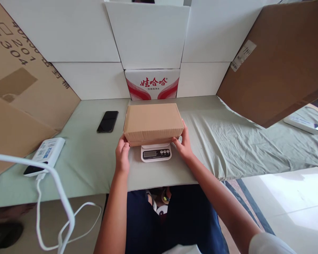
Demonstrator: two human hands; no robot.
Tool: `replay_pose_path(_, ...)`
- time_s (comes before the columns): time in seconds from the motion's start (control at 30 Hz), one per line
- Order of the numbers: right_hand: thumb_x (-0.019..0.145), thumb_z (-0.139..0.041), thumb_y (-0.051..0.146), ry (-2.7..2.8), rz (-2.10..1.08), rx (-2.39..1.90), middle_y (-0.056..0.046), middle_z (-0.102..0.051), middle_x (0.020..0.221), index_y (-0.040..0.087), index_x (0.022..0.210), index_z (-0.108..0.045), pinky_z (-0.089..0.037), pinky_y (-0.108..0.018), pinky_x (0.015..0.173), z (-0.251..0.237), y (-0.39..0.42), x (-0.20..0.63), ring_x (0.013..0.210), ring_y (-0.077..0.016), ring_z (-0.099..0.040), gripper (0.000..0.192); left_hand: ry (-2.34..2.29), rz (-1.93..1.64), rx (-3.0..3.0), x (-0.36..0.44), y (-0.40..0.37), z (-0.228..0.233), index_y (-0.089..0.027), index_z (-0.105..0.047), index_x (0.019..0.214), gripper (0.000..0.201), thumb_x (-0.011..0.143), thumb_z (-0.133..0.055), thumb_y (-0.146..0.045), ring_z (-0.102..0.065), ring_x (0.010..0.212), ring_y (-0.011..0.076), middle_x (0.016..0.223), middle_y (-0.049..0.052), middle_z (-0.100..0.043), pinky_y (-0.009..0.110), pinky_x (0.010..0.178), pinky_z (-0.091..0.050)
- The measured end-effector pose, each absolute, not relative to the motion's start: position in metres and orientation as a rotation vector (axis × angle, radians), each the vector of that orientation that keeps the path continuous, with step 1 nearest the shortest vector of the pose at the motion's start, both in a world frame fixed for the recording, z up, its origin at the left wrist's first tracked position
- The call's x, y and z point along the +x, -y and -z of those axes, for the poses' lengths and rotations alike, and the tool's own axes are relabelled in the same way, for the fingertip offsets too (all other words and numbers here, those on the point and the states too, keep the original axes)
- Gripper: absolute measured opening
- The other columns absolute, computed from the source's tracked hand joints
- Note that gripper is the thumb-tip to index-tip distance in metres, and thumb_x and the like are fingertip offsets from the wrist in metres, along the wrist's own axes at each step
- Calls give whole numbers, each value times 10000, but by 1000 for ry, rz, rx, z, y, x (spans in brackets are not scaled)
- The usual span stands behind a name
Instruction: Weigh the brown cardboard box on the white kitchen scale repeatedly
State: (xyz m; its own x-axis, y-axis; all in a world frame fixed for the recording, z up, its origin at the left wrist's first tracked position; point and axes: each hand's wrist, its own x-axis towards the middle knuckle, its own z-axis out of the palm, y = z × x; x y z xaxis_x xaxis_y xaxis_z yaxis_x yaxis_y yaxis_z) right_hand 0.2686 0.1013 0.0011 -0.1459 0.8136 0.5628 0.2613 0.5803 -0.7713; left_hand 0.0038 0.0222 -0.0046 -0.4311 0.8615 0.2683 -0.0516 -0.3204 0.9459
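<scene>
Dark blue trousers (175,218) fill the bottom of the view, with a white cable (55,183) looping across the lower left. Both bare forearms reach forward from there to a closed brown cardboard box (153,121) that sits on a small white kitchen scale (156,152); the scale's display panel and buttons stick out from under the box's near edge. On the left, the left hand (122,152) presses its fingers against the box's near left corner, thumb side up, loosely curled around that corner. On the right, the right hand (184,143) lies flat along the box's right side, fingers spread along the lower edge and touching it. Neither hand lifts the box clear; it rests level on the scale, held between the two palms. Scale and box stand on a table covered by a pale green cloth (228,141), which is wrinkled toward the right. Left of the box, well apart from it, a black phone (107,121) lies face up on the cloth. Nearer the left edge a white power bank (46,152) lies with the cable plugged into it. Behind the box, a white carton with red print (152,84) stands against a wall of white panels (148,35). Large brown cardboard sheets (275,60) lean in from both sides.
</scene>
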Motion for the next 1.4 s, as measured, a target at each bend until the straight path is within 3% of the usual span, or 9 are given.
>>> replay_pose_path(0.1,946,-555,681,1686,-609,-918,-111,-467,1573,426,1691,-207,-540,-616,1107,-2,-99,270,1446,-386,-490,861,-1247,-1838,1079,5,-21,2,-279,-662,1439,612,917,-631,-597,-573,1447,343,1480,132,-665,474,1205,-453)
replay_pose_path(0.3,949,-451,665,1448,-518,-981,-91,-409,1582,484,1663,-234,-503,-680,1120,-11,-96,273,1448,-385,-502,768,-1211,-2029,1039,2,-20,-3,-334,-620,1503,651,923,-578,-627,-357,1612,291,1691,65,-474,417,1309,-306)
replay_pose_path(0.47,983,-432,677,1508,-714,-881,-82,-490,1619,456,1670,-220,-495,-655,1162,-14,-92,269,1486,-378,-522,752,-1198,-1931,1016,9,-18,-2,-303,-673,1449,652,900,-615,-650,-477,1540,332,1570,117,-608,464,1244,-408)
replay_pose_path(0.6,988,-477,686,1576,-729,-798,-51,-407,1708,427,1659,-282,-501,-621,1182,-29,-97,263,1552,-378,-453,745,-1143,-1899,1058,10,-31,-18,-252,-709,1397,636,894,-640,-634,-550,1475,338,1491,140,-666,446,1182,-474)
replay_pose_path(0.83,944,-543,700,1516,-703,-643,-66,-345,1740,341,1656,-270,-331,-578,1311,-48,-188,235,1602,-342,-351,843,-1020,-1901,1136,-13,-136,-33,-269,-728,1251,586,832,-712,-680,-631,1370,301,1381,120,-721,428,1133,-488)
replay_pose_path(1.07,884,-602,699,1462,-872,-739,-116,-358,1732,245,1624,-319,-260,-553,1349,2,-233,220,1593,-335,-362,914,-1168,-1809,968,-21,-174,18,-279,-707,1259,645,787,-731,-718,-613,1403,290,1417,125,-702,449,1180,-443)
replay_pose_path(1.3,906,-564,681,1388,-978,-800,-79,-212,1802,318,1698,-132,-300,-585,1323,8,-222,227,1603,-318,-377,972,-1163,-1886,870,-29,-164,10,-293,-659,1371,670,800,-736,-634,-460,1555,266,1645,110,-529,415,1258,-367)
replay_pose_path(1.4,898,-592,641,1309,-1020,-843,-105,-258,1787,307,1699,-140,-308,-615,1308,10,-217,229,1596,-331,-389,979,-1191,-1892,839,-31,-158,6,-289,-669,1369,639,817,-726,-607,-434,1572,259,1650,114,-522,415,1272,-347)
